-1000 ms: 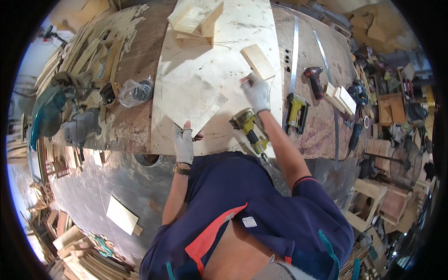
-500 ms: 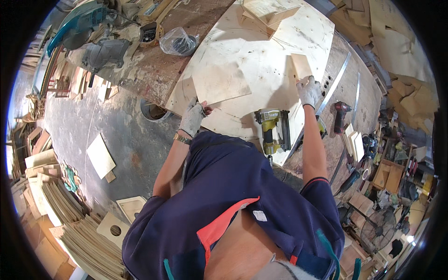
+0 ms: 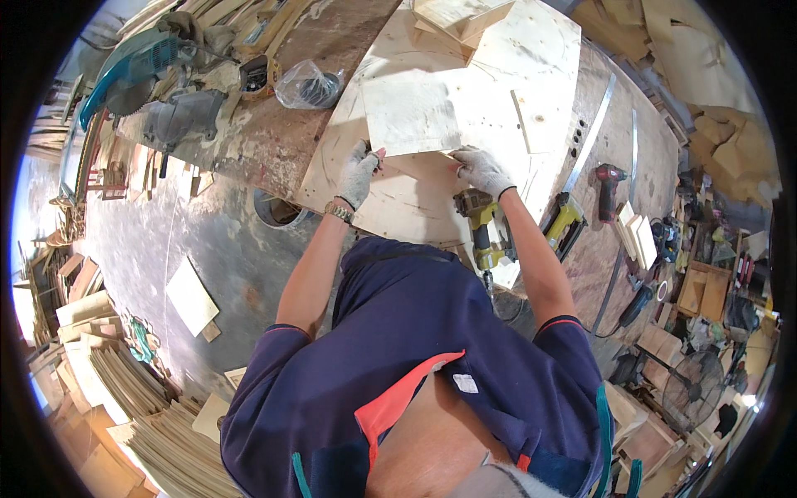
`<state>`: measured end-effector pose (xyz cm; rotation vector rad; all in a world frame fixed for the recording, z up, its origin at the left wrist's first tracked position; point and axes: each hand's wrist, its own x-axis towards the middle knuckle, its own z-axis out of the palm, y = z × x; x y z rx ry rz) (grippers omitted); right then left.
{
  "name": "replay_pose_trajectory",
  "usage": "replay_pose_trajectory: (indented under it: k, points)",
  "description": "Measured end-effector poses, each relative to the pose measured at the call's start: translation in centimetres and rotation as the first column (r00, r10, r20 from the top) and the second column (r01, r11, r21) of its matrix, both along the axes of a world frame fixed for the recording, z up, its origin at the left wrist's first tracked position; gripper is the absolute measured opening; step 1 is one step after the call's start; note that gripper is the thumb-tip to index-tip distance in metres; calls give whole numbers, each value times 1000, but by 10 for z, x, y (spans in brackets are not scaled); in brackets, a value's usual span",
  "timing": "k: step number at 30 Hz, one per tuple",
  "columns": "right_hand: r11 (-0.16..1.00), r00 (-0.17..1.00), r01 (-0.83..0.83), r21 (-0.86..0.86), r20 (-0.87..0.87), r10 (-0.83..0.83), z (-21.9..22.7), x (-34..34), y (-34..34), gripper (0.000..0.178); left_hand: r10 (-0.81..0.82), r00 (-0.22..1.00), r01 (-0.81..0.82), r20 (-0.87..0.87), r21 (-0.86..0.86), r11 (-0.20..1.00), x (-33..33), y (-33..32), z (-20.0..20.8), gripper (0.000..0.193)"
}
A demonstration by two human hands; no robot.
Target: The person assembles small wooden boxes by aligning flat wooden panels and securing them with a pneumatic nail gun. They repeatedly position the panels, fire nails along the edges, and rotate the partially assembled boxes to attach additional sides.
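Note:
A thin plywood panel, roughly square, is over a large pale plywood sheet on the bench. Its near edge is lifted and casts a shadow on the sheet. My gloved left hand has its fingers closed at the panel's near left corner. At the near right corner my gloved right hand pinches the edge. Just nearer than my right hand stands a yellow-green nail gun. A small rectangular wood piece lies on the sheet to the right.
A joined wooden piece sits at the sheet's far end. On the right are a second nail gun, a red-black drill and a metal straightedge. A clear plastic bag and a circular-blade saw are at left.
My right hand has left the small wood piece and moved left to the panel. The panel has shifted right and its near edge is raised. My left hand has moved slightly right.

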<state>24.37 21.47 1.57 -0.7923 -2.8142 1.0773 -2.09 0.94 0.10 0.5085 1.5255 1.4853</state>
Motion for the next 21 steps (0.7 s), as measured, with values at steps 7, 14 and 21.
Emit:
replay_pose_trajectory:
  k: [7, 14, 21]
  points:
    - [990, 976, 119, 78, -190, -102, -3, 8, -6, 27, 24, 1000, -24, 4, 34, 999, 8, 13, -11, 28]
    - [947, 937, 319, 34, -165, -309, -2, 8, -10, 20, 117, 974, -130, 195, 54, 990, 4, 20, -3, 15]
    - [740, 792, 536, -406, -61, -607, -19, 4, -27, 40, 205, 911, -222, 358, 7, 975, 8, 24, -19, 22]
